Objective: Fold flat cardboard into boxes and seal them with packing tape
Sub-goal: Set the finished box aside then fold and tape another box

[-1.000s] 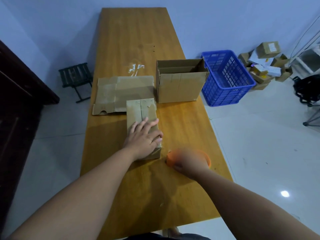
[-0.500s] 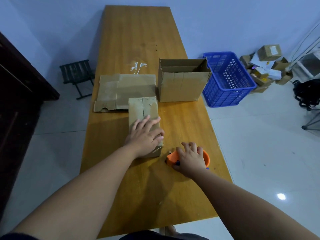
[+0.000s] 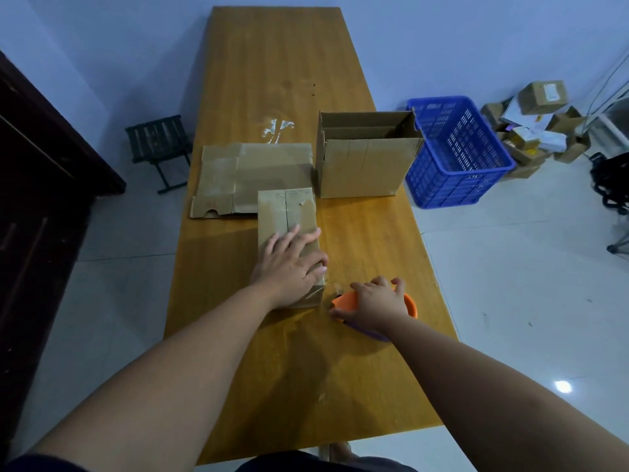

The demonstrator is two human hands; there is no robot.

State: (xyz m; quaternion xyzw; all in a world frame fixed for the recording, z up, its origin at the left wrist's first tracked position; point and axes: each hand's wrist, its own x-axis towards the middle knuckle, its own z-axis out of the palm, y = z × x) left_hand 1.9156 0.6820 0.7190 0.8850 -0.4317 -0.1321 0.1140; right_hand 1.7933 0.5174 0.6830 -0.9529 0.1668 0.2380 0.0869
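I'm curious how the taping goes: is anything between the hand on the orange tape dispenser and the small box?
Nothing visible. Only bare table separates the right hand, holding the tape dispenser, from the small box; the left hand lies flat on the box's near end.

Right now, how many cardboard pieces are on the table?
3: a small closed box under the left hand, flat cardboard, perhaps stacked, behind it, an open box farther right.

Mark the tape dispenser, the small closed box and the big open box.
orange tape dispenser (image 3: 411, 305): head view, exposed right rim.
small closed box (image 3: 270, 212): head view, far end of top face, left flap.
open cardboard box (image 3: 364, 168): head view, near wall.
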